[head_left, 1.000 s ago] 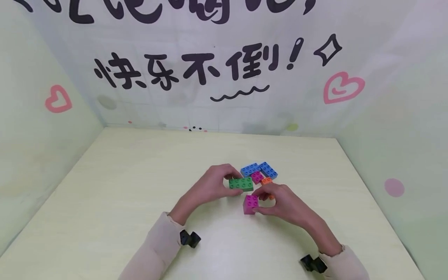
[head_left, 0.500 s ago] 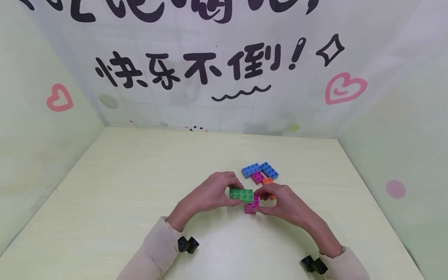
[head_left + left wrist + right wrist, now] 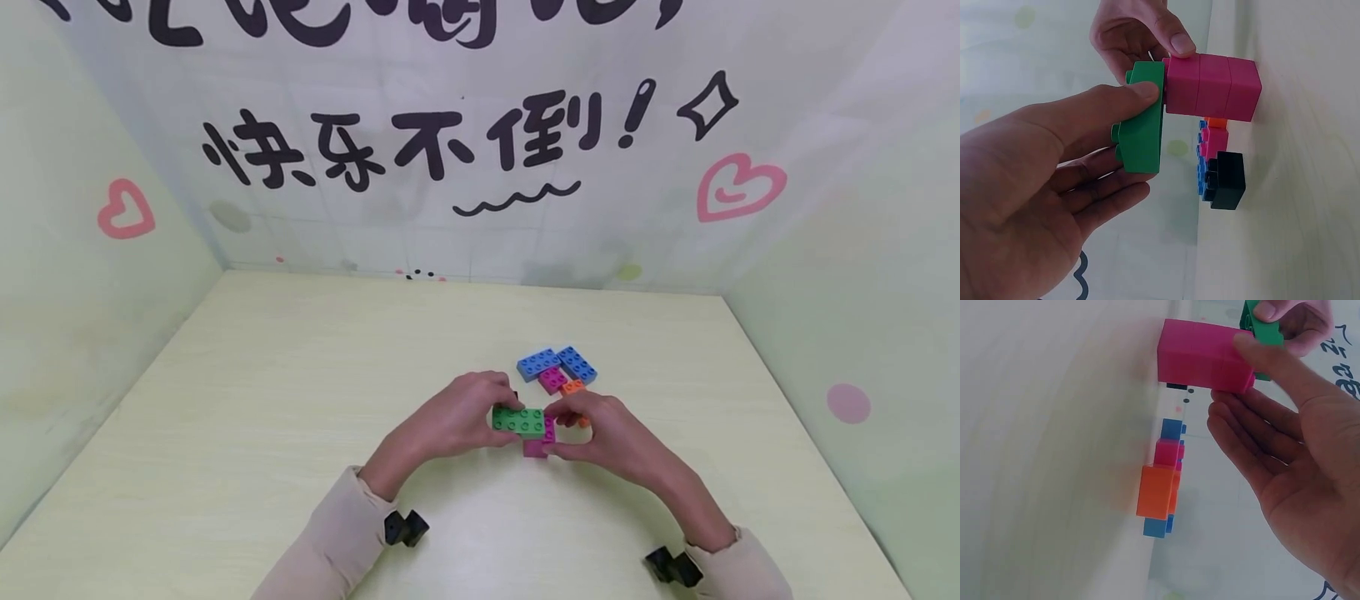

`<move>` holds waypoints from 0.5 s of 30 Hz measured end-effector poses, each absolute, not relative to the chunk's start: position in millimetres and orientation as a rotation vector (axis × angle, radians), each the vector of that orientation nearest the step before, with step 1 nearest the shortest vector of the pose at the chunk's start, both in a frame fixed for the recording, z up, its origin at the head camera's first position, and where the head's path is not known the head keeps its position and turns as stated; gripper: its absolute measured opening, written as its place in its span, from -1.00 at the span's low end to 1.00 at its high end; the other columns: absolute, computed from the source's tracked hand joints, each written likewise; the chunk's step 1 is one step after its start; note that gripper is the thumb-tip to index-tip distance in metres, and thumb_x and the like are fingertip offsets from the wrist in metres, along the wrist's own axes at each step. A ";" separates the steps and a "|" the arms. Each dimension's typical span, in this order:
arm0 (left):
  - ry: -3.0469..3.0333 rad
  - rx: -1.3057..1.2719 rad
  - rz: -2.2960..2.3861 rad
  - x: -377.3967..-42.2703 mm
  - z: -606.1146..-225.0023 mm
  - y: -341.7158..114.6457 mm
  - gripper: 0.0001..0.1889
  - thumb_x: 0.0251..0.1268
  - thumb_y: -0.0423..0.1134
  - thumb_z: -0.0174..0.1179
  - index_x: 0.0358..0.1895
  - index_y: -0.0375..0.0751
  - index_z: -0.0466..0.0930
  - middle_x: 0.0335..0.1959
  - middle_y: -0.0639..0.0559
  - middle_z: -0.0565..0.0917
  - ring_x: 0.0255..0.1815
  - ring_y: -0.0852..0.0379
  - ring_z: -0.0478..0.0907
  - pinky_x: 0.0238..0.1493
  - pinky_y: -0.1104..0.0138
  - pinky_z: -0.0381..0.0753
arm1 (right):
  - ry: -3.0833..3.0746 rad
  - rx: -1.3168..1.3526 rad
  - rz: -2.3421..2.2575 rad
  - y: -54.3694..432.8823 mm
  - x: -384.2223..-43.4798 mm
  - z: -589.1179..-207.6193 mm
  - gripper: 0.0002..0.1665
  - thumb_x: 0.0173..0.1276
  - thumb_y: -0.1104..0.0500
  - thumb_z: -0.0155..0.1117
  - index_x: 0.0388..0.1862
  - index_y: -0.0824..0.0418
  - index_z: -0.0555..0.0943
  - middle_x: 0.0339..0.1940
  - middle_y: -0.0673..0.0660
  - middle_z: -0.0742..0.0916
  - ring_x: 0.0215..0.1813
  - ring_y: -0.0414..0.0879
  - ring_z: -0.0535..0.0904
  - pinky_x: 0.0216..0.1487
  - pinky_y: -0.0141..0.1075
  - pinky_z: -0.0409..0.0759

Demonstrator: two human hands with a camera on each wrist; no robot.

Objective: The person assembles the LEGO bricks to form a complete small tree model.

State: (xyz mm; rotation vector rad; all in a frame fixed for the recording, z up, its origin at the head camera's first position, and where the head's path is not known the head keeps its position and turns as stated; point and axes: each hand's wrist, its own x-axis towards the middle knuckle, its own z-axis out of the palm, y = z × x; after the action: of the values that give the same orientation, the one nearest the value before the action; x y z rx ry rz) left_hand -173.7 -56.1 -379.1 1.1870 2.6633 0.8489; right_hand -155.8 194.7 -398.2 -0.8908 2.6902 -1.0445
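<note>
A pale backdrop (image 3: pixel 337 242) with dark brushed characters and pink outlined hearts rises behind a light wood-toned table (image 3: pixel 300 375). Two beige sleeves reach in over the table's near side, the left one (image 3: pixel 330 533) and the right one (image 3: pixel 738 567). The person's right hand (image 3: pixel 611 433) is clamped on a pink stack (image 3: pixel 1213 87), thumb on one side and fingers on the other near its top. The left hand (image 3: pixel 459 417) pinches a green brick (image 3: pixel 1144 137) between thumb and fingers.

The pink stack, three blocks high, stands upright on the table, in front of the loose bricks. The green brick lies across its top, studs up, jutting out toward the left hand; whether it is fully seated cannot be told. Beyond, two blue bricks, a left one (image 3: pixel 538 364) and a right one (image 3: pixel 577 364), lie near each other at an angle. An orange brick (image 3: pixel 1155 492), partly behind the right hand in the head view, a black brick (image 3: pixel 1230 181) and a small pink brick (image 3: pixel 552 380) lie near them.
</note>
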 end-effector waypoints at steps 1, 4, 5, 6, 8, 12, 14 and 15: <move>2.666 1.186 0.849 -173.6 -379.4 -56.0 -0.64 0.06 -0.17 0.50 -0.05 -0.18 0.74 -0.25 0.16 0.59 -0.27 0.28 0.47 -0.14 0.41 0.48 | 2.687 -0.911 -1.078 194.7 -155.3 -397.6 -0.48 0.09 0.10 0.59 0.04 0.09 0.64 -0.12 -0.16 0.67 -0.11 -0.05 0.62 -0.10 -0.14 0.63; 2.669 1.177 0.855 -172.8 -379.9 -55.4 -0.64 0.06 -0.17 0.50 -0.05 -0.18 0.74 -0.27 0.16 0.58 -0.28 0.27 0.46 -0.18 0.44 0.48 | 2.677 -0.995 -1.184 194.5 -154.2 -396.9 -0.48 0.11 0.12 0.57 0.07 0.06 0.62 -0.07 -0.17 0.67 -0.09 -0.03 0.63 -0.10 -0.08 0.63; 2.671 1.173 0.857 -172.6 -380.0 -55.2 -0.64 0.06 -0.17 0.51 -0.05 -0.18 0.74 -0.27 0.16 0.57 -0.29 0.27 0.45 -0.19 0.45 0.48 | 2.675 -1.021 -1.215 194.5 -154.2 -397.3 -0.50 0.13 0.12 0.55 0.07 0.06 0.62 -0.07 -0.17 0.67 -0.09 -0.02 0.63 -0.10 -0.06 0.63; 2.673 1.170 0.857 -172.6 -380.1 -54.9 -0.64 0.06 -0.17 0.50 -0.05 -0.18 0.74 -0.27 0.16 0.57 -0.28 0.27 0.45 -0.19 0.45 0.48 | 2.672 -1.038 -1.242 194.4 -154.2 -397.5 -0.52 0.15 0.14 0.54 0.07 0.05 0.63 -0.06 -0.16 0.68 -0.09 -0.01 0.63 -0.10 -0.05 0.63; 2.678 1.166 0.854 -172.1 -379.8 -54.5 -0.64 0.06 -0.17 0.51 -0.05 -0.18 0.74 -0.27 0.16 0.57 -0.28 0.27 0.45 -0.19 0.45 0.48 | 2.675 -1.056 -1.263 194.4 -154.7 -398.5 -0.57 0.17 0.13 0.52 0.04 0.03 0.64 -0.08 -0.17 0.69 -0.11 -0.02 0.64 -0.11 -0.05 0.63; 2.684 1.163 0.845 -172.2 -379.7 -54.1 -0.64 0.06 -0.17 0.51 -0.05 -0.18 0.74 -0.26 0.15 0.57 -0.27 0.27 0.45 -0.18 0.45 0.48 | 2.671 -1.061 -1.286 194.3 -155.6 -400.2 -0.61 0.18 0.11 0.51 0.01 0.03 0.66 -0.11 -0.17 0.70 -0.12 -0.02 0.65 -0.12 -0.05 0.63; 2.686 1.163 0.840 -172.2 -379.7 -54.3 -0.64 0.06 -0.17 0.51 -0.06 -0.18 0.74 -0.26 0.15 0.57 -0.27 0.27 0.45 -0.18 0.45 0.48 | 2.666 -1.069 -1.292 194.2 -155.9 -400.6 -0.61 0.18 0.12 0.51 0.00 0.04 0.66 -0.11 -0.16 0.70 -0.13 -0.01 0.65 -0.12 -0.05 0.64; 2.688 1.163 0.837 -172.3 -380.0 -54.4 -0.64 0.06 -0.17 0.51 -0.05 -0.18 0.74 -0.25 0.14 0.57 -0.27 0.27 0.45 -0.18 0.45 0.48 | 2.666 -1.071 -1.292 194.1 -156.1 -400.7 -0.61 0.18 0.13 0.50 0.01 0.04 0.67 -0.11 -0.16 0.70 -0.13 -0.01 0.65 -0.12 -0.05 0.64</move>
State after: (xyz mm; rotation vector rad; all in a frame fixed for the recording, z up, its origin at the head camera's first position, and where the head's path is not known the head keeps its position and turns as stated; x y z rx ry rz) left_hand -172.3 -54.4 -380.0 1.1631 2.6877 0.8371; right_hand -156.1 194.1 -400.7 -1.0713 2.6663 -1.2918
